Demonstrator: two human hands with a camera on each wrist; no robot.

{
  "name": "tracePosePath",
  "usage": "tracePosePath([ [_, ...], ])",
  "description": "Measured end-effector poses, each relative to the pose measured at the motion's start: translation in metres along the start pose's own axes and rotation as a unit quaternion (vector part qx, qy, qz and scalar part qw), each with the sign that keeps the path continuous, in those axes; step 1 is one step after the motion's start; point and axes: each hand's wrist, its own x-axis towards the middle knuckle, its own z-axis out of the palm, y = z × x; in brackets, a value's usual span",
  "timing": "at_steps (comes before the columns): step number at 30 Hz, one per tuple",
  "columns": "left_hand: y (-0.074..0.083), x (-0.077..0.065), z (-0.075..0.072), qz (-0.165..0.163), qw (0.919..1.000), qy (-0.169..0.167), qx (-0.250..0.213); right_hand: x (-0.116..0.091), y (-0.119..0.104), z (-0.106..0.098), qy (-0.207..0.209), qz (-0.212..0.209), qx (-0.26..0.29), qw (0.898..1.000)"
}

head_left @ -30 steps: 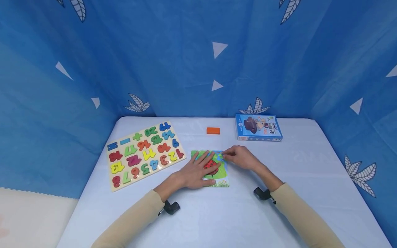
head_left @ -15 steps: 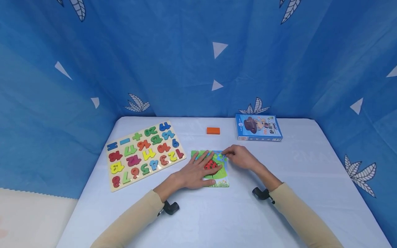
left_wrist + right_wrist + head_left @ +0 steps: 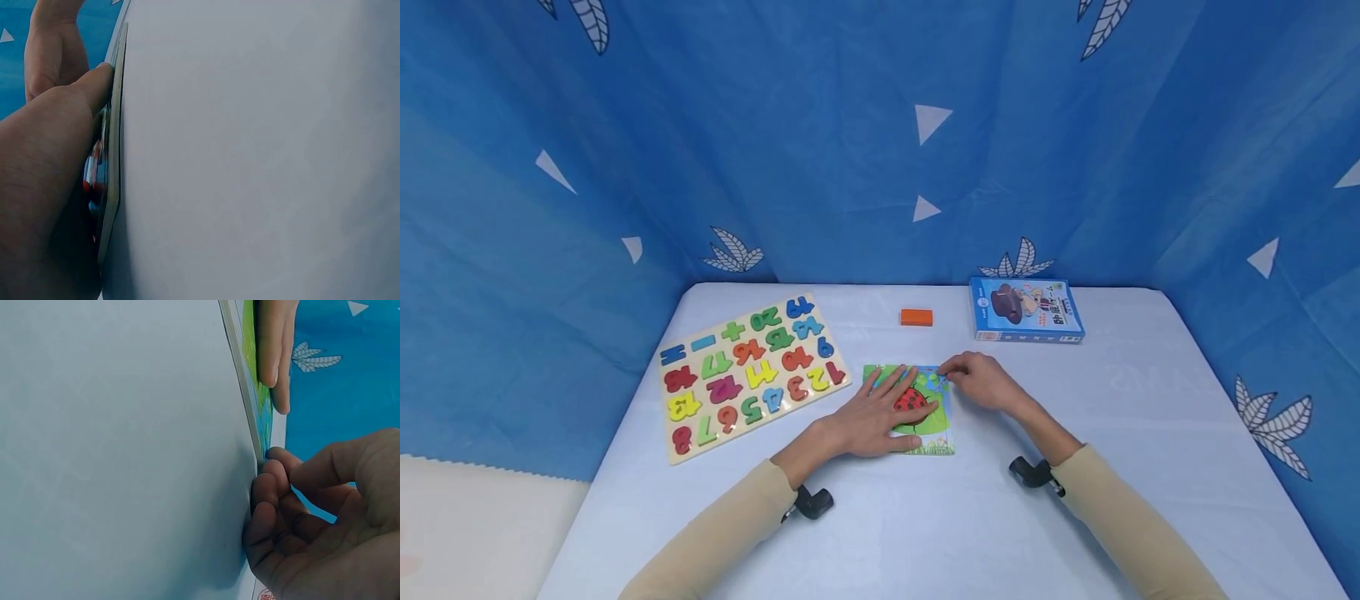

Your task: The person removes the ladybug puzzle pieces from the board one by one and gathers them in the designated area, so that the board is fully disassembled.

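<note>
A flat wooden ladybug jigsaw puzzle [image 3: 934,422] lies on the white table in front of the person. Across its left and middle part rests my left hand [image 3: 874,421], palm down with fingers spread; it covers much of the picture. At the far right corner, the bent fingers of my right hand [image 3: 987,382] touch the puzzle. In the right wrist view, that hand [image 3: 319,515] has its fingers curled, and the index fingertip meets the puzzle's corner [image 3: 262,440]. Whether a piece sits between thumb and finger is hidden. The left wrist view shows the left thumb [image 3: 97,84] against the puzzle's edge [image 3: 114,156].
To the left lies a wooden number board [image 3: 752,375] with colourful numerals. Behind the puzzle is a small orange block [image 3: 917,317]. A blue game box [image 3: 1026,310] stands at the back right. Blue cloth [image 3: 850,167] hangs round the table [image 3: 925,533].
The right hand's fingertips have shifted very slightly at the puzzle's corner, and its wrist has moved a little to the left. My left hand stays in place on the puzzle.
</note>
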Motion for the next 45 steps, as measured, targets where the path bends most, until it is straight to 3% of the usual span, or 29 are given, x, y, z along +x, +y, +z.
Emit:
tracePosePath([
  [22, 0.0, 0.0, 0.001, -0.006, 0.9999, 0.001, -0.008, 0.001, -0.004, -0.001, 0.022, 0.036, 0.037, 0.998],
  [34, -0.001, 0.001, 0.002, -0.006, 0.9999, 0.0, -0.009, 0.003, -0.003, 0.003, -0.002, 0.049, 0.117, 0.992],
  [45, 0.0, 0.002, 0.002, -0.008, 1.0, 0.0, -0.003, 0.003, -0.001, 0.01, 0.008, 0.028, 0.123, 0.992],
])
